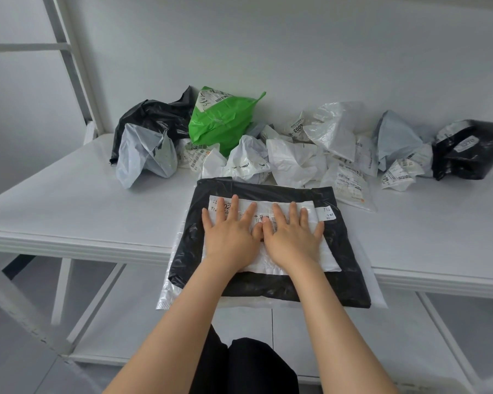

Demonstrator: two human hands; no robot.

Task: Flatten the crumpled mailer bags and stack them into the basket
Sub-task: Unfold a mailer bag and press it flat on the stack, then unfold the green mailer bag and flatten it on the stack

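My left hand and my right hand: fingers spread, pressing white mailer flat atop black mailer; crumpled green mailer well behind.

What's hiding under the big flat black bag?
A whitish bag peeks out beneath the flat black bag at both near corners. Its middle is covered, so anything else underneath is hidden.
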